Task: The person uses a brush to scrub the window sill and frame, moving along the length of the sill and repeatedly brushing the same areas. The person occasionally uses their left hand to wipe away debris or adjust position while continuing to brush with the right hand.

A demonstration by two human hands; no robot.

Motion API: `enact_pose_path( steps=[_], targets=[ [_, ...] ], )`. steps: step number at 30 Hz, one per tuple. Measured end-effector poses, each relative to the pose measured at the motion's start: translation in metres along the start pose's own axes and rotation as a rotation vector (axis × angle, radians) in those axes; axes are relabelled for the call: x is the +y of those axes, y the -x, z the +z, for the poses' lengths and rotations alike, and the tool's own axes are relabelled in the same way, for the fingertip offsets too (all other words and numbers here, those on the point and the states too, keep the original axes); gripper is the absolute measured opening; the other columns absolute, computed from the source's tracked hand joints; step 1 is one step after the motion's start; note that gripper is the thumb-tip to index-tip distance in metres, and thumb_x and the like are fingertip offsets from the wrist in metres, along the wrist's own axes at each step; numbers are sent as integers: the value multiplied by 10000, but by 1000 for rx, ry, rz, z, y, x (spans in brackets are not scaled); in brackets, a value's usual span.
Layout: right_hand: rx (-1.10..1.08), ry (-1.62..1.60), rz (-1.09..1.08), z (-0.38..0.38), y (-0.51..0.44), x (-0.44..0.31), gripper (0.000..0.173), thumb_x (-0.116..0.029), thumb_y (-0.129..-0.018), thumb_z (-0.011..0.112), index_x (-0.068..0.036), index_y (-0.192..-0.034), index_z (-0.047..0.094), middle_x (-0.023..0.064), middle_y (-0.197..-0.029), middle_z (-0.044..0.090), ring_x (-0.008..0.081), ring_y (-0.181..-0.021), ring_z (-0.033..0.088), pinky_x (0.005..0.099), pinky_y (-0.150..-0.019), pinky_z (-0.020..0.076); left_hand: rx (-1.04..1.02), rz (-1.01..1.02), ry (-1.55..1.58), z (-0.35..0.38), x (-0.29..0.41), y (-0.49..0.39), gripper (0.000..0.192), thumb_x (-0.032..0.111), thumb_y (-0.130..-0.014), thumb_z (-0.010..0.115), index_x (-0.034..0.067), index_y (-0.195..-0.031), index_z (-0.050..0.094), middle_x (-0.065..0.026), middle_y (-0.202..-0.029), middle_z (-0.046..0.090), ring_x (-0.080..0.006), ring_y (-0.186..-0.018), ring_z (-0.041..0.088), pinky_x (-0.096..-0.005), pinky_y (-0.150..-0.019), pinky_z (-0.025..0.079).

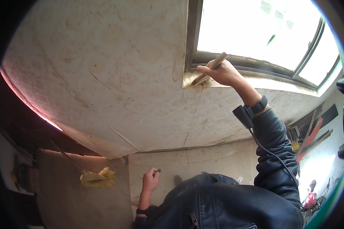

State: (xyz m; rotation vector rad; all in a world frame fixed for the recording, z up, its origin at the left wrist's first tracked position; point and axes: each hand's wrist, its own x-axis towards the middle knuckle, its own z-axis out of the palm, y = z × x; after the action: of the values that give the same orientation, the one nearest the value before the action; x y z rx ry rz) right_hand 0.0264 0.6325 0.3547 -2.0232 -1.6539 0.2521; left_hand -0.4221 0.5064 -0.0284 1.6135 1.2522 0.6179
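My right hand grips a pale, thick wooden-handled tool at the window's lower left corner. The tool leans, its lower end touching or close to the window sill; I cannot tell what kind of head it has. Down by my body, above the floor, my left hand has its fingers closed around a small dark object, mostly hidden in the grip. A metal-framed window rises behind the right hand, bright with daylight. Stained, patterned wallpaper surrounds the sill.
A broom with yellow bristles is at the left. Beside it, a dark red curtain or panel borders the wall. Red and dark boards lean at the right, with a red object among clutter below. A cable runs along my right sleeve.
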Motion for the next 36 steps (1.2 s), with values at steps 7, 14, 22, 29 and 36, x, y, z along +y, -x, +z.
enact_pose_path(
  steps=[7,14,22,29,36],
  targets=[
    [-17,11,-79,-5,-7,1,530,-500,-954,736,21,-865,774,146,-780,738,228,-742,716,390,-692,582,9,33,-21,-10,-4,-2,84,70,-959,658,0,-1005,663,-95,-770,708,-163,-701,679,-321,-667,534],
    [328,-125,-6,4,-8,23,466,-378,-990,728,-5,-711,722,45,-571,597,118,-556,592,318,-514,494,17,-89,-9,-11,-17,1,122,114,-947,694,21,-1026,688,-152,-813,739,-252,-733,729,-370,-702,562],
    [375,-229,-32,7,-9,49,377,-311,-995,716,-4,-783,772,62,-651,701,138,-579,695,263,-500,574,-51,-3,5,0,-21,-4,111,96,-956,678,9,-1026,679,-120,-795,726,-192,-713,700,-343,-683,552],
    [177,-135,86,-5,0,57,376,-332,-949,721,-12,-755,753,96,-669,713,159,-623,679,372,-622,568,-76,-66,3,5,-19,-7,130,114,-944,695,20,-1034,692,-161,-823,746,-253,-749,744,-372,-713,570],
    [417,-4,-118,-4,11,54,418,-366,-943,758,3,-746,745,121,-638,701,164,-617,700,362,-588,542,-85,-23,-12,5,-19,-9,113,106,-944,696,25,-1022,686,-155,-818,743,-253,-739,738,-374,-698,564]
  ],
)
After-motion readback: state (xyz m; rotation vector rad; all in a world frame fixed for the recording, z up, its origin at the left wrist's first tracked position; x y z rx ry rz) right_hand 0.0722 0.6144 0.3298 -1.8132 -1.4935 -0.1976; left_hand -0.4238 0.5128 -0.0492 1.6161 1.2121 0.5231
